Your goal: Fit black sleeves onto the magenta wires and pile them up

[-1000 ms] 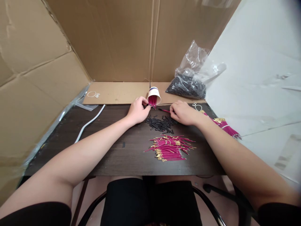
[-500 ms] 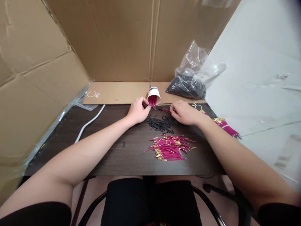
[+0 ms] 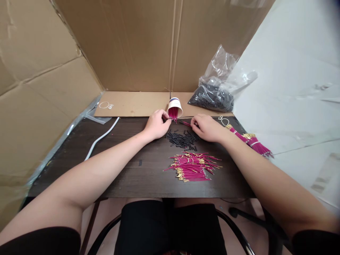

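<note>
My left hand (image 3: 158,124) is closed at the mouth of a paper cup (image 3: 174,102) lying on its side. Its fingertips pinch beside the magenta wires (image 3: 173,114) that stick out of the cup; what they hold is too small to make out. A short magenta wire (image 3: 187,123) with a dark end pokes leftward out of my closed right hand (image 3: 205,127). Between and below the hands lies a loose pile of short black tubes (image 3: 182,139). Nearer to me is a heap of magenta wires (image 3: 193,169) with gold-coloured ends, part of it tied with a band.
A clear plastic bag (image 3: 212,97) of black pieces stands at the back right. Tied wire bundles (image 3: 253,143) lie at the right table edge. White bands (image 3: 103,105) rest on the cardboard strip (image 3: 132,102), and a white cord (image 3: 102,137) lies on the left. Cardboard walls (image 3: 132,46) rise behind.
The view has shifted very slightly. Both hands keep nearly the same places and grips, and the piles have not visibly changed.
</note>
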Tool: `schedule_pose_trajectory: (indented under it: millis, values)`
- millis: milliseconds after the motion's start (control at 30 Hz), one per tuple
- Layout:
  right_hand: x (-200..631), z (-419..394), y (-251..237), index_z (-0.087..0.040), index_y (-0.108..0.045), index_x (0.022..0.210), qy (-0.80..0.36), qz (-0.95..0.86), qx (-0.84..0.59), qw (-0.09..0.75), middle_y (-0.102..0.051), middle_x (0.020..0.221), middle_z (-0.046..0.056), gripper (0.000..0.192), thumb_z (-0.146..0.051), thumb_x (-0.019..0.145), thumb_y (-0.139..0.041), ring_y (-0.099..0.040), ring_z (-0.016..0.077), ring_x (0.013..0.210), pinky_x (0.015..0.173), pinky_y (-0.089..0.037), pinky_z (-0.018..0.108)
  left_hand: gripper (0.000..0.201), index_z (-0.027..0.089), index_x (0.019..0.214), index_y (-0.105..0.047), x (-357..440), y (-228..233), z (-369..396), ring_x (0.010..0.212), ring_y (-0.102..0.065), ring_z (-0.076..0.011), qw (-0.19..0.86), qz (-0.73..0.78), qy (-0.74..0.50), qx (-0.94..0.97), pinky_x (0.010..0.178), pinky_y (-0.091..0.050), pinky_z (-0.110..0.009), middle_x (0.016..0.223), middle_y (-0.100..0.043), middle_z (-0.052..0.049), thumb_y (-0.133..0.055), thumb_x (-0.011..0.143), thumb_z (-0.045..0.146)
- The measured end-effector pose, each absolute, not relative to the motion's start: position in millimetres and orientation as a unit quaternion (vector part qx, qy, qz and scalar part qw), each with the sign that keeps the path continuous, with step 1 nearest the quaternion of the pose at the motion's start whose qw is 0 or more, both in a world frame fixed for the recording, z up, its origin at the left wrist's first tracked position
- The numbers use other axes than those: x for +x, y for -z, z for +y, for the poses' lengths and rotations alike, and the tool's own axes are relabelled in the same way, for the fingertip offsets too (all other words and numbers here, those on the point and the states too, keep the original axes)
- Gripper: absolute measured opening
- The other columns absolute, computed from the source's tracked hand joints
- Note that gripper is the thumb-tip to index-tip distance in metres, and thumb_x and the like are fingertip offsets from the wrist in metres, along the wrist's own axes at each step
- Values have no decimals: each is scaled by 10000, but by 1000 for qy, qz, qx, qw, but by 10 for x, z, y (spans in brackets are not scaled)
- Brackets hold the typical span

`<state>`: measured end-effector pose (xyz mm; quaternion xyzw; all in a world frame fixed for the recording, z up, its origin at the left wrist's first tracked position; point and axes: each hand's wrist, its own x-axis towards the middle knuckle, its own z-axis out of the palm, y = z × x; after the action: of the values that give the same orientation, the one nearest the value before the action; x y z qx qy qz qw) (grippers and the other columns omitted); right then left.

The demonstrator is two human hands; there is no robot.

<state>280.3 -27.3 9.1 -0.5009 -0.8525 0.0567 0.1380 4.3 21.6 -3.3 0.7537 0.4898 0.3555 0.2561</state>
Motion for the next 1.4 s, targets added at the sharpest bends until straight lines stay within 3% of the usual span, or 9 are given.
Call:
schedule_pose_trajectory:
  millis: [367,667,833,1000,1400]
  values:
    - [2829,-274,-95,-206,-595,954,-56,-843,-505,175,-688,982,122,91,-207,1035,-554,-634,269,876,832,-472,404,97,175,913,-665,51,-8,191,866,-604,-199,248,496,-339,760,869,-506,-371,1012,-715,-84,-754,927,140]
    - [2886,-248,-112,-197,-611,912,-61,-843,-510,159,-683,939,110,87,-169,984,-572,-624,262,870,836,-469,398,96,170,916,-669,54,6,197,870,-608,-199,246,489,-339,765,886,-509,-373,1036,-726,-91,-758,925,136]
    - [2915,-255,-132,-199,-623,940,-83,-845,-504,159,-690,959,111,76,-236,1000,-595,-625,261,871,843,-472,409,90,166,922,-674,51,7,195,857,-600,-191,248,489,-340,764,887,-508,-370,1041,-727,-90,-759,926,136]
    - [2965,-259,-181,-202,-613,983,-94,-842,-518,117,-700,989,126,206,-398,1029,-652,-632,276,877,812,-471,423,89,166,926,-677,52,3,190,853,-596,-190,250,489,-341,763,890,-510,-374,1035,-725,-89,-761,925,136]
    - [2812,-304,-271,-142,-684,1091,14,-843,-535,-49,-756,1127,221,289,-310,1132,-453,-721,359,1019,864,-454,445,94,171,925,-676,59,0,191,858,-605,-193,244,492,-337,765,899,-521,-378,1039,-725,-91,-762,925,133]
